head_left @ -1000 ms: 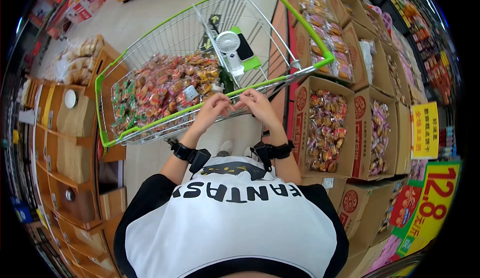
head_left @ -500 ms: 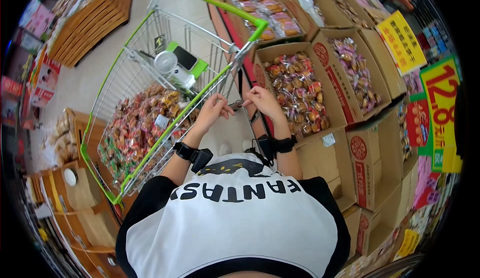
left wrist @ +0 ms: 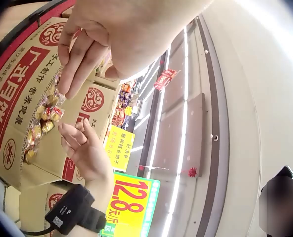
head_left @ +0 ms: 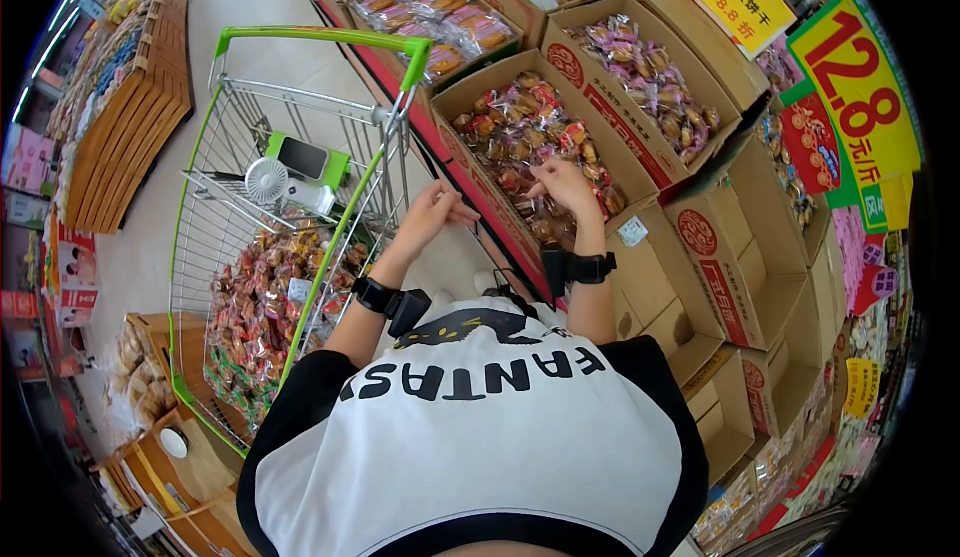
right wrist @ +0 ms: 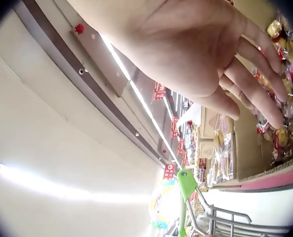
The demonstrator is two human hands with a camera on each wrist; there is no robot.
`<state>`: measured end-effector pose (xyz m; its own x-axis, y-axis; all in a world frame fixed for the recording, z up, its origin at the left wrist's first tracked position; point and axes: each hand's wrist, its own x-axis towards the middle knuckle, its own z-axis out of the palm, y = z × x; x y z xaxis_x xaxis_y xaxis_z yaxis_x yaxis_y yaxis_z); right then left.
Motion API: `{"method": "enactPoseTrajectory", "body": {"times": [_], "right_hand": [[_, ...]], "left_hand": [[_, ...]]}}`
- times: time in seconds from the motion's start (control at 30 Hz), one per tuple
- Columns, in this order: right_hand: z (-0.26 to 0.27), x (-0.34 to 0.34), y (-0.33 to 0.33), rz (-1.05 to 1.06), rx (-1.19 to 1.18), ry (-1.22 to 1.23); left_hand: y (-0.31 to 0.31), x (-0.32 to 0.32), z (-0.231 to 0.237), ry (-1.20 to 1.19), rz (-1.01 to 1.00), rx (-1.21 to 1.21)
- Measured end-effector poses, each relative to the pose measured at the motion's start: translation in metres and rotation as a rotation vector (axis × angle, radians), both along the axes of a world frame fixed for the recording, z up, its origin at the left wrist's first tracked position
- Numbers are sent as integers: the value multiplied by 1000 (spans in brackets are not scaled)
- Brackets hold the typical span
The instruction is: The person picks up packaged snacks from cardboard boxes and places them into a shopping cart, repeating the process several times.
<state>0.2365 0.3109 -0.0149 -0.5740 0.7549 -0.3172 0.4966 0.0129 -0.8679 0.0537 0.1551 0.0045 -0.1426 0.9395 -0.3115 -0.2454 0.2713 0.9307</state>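
Note:
In the head view the right hand (head_left: 567, 189) is over an open carton of wrapped pastries (head_left: 520, 117), fingers loosely bent and nothing gripped. The right wrist view shows this hand (right wrist: 196, 54) with its fingertips close to the wrapped pastries (right wrist: 292, 106); contact cannot be told. The left hand (head_left: 430, 219) hangs empty between carton and cart, fingers relaxed and slightly bent. In the left wrist view the left hand (left wrist: 112, 42) is at the top, with the right hand (left wrist: 89, 155) below it, beside the carton's pastries (left wrist: 46, 118).
A green-rimmed shopping cart (head_left: 325, 37) on the left holds many wrapped packets (head_left: 262, 302), a white fan (head_left: 268, 181) and a phone (head_left: 302, 158). More cartons (head_left: 745, 257) stand on the right, near a yellow-green price sign (head_left: 850, 92). Wooden shelving (head_left: 130, 147) is at the upper left.
The head view has turned towards the cartons, so the cart appears further left and lower. The right hand has come from beside the carton to over its pastries, apart from the left hand.

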Motion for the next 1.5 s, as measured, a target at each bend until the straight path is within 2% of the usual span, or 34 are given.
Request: {"method": "enactPoseTrajectory", "body": {"times": [0.07,0.23,0.37,0.43,0.5,0.57,0.6,0.63,0.7,0.73,0.77,0.8,0.83,0.9,0.93,1.0,1.03,1.1,1.17,1.23,1.3,1.33,1.5], "right_hand": [[-1,11,8,-32,-3,-16],[-7,27,23,-92,2,-60],[-47,33,36,-116,-63,-214],[-49,33,28,-179,-295,-276],[-81,36,27,-185,-340,-278],[-96,36,26,-96,-399,-354],[-96,36,23,-99,-503,-278],[-97,36,22,-106,-510,-275],[-99,38,21,-44,-556,-364],[-100,39,22,38,-508,-353],[-100,40,22,33,-511,-352],[-95,40,21,76,-493,-416],[-92,40,21,119,-474,-480],[-130,43,22,122,-444,-515],[-140,45,22,127,-411,-550],[-147,47,26,162,-407,-598],[-144,48,25,198,-401,-645],[-119,47,18,199,-318,-649],[-103,44,15,201,-232,-651],[-101,45,15,249,-262,-637],[-100,45,15,238,-323,-643],[-100,44,16,229,-383,-647],[-111,43,17,279,-336,-734]], "left_hand": [[11,2,-10,66,-79,-8],[37,19,2,57,-130,31],[62,31,-9,61,-216,49],[73,37,-17,79,-274,23],[82,43,-32,98,-330,-6],[90,49,-48,211,-398,-11],[94,53,-49,248,-423,-40],[96,56,-52,248,-431,-45],[100,63,-60,383,-474,32],[102,66,-63,382,-481,30],[105,68,-65,493,-494,81],[107,71,-67,603,-505,133],[109,73,-69,603,-508,132],[114,78,-74,784,-569,158],[117,79,-82,783,-572,158],[122,80,-93,998,-713,261],[125,83,-97,996,-716,261],[130,89,-104,1186,-958,53],[130,90,-111,1145,-987,94],[127,92,-105,1103,-1016,136],[124,93,-100,989,-1151,101],[125,93,-105,989,-1152,102],[128,94,-115,1077,-1276,22]]}}
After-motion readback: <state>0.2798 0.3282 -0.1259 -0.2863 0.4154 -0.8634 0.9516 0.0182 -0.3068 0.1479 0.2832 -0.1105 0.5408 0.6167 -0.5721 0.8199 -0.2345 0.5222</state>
